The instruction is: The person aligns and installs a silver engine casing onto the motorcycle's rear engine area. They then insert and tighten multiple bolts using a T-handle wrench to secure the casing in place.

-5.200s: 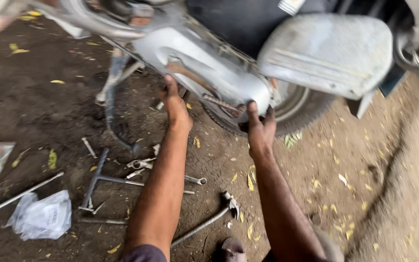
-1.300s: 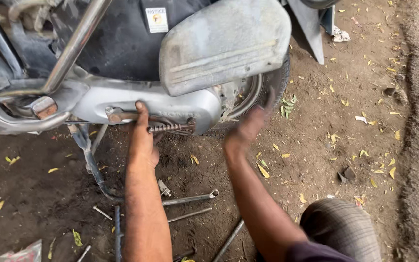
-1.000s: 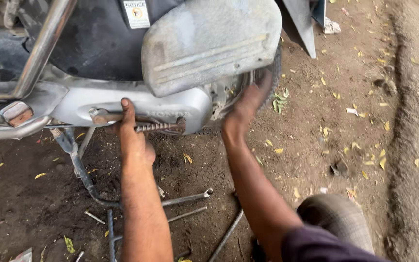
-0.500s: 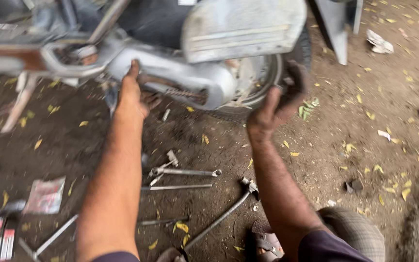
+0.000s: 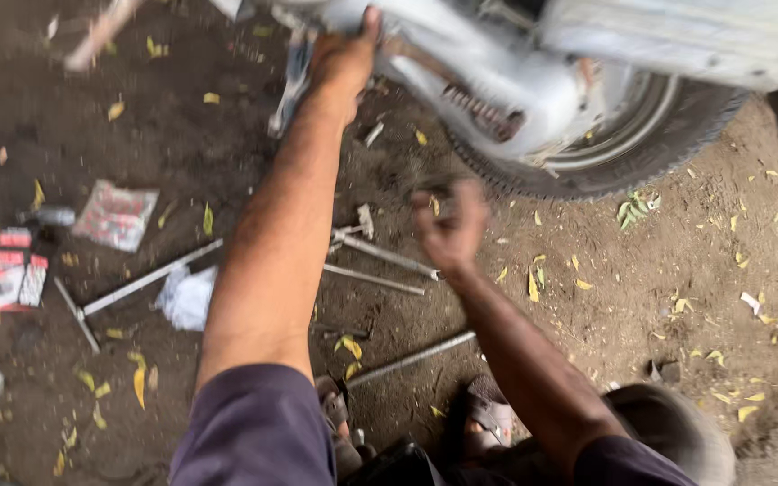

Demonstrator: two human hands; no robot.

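— How does the left arm lie?
— It stretches straight forward, the left hand (image 5: 346, 56) pressed flat, thumb raised.
— And the other?
— The right hand (image 5: 450, 227) hangs lower, blurred, its fingers curled loosely, forearm bent inward.

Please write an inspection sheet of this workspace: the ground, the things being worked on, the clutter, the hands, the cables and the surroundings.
Surface: bare dirt ground scattered with small yellow leaves.
Job's things: grey scooter body with its rear wheel standing on the dirt.
Clutter: long metal wrenches, a T-handle tool, a white rag, a red packet and a printed wrapper on the ground.
Hands: left hand pressed on the scooter underside; right hand off the scooter, blurred, fingers curled; whether it holds anything cannot be told.
Cables: nothing seen.
Surroundings: the person's sandalled feet at the bottom edge.
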